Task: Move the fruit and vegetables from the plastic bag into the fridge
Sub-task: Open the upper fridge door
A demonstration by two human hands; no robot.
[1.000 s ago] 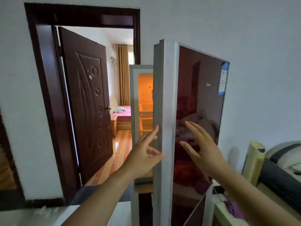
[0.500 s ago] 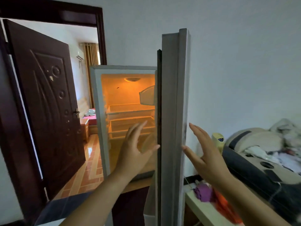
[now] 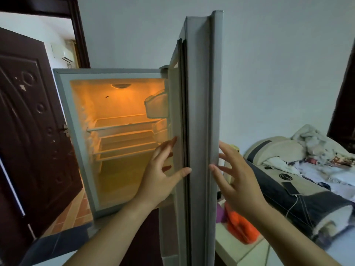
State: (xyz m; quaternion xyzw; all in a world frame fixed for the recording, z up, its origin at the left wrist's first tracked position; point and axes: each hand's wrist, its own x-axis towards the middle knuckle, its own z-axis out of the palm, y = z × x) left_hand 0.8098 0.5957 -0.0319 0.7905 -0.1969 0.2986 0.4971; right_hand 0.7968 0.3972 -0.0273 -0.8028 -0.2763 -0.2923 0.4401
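The grey fridge (image 3: 63,104) stands open ahead, lit orange inside, with bare wire shelves (image 3: 123,139). Its door (image 3: 199,112) stands edge-on straight in front of me, with door bins (image 3: 156,107) on the inner side. My left hand (image 3: 159,175) is spread, its thumb touching the door's black seal on the inner side. My right hand (image 3: 236,179) is spread beside the door's outer edge, fingertips at or just off the edge. Neither hand holds anything. A purple and orange plastic bag (image 3: 236,225) lies low on the right on a white surface (image 3: 228,244).
A dark wooden room door (image 3: 28,131) stands open at the left, with tiled floor (image 3: 76,208) beyond. A bed with a dark and beige cover (image 3: 299,191) and crumpled bedding fills the right. A pale yellow appliance peeks out behind my right hand.
The fridge door has swung wider, from showing its dark red front to edge-on, exposing the lit inside. Both hands stayed spread on either side of it.
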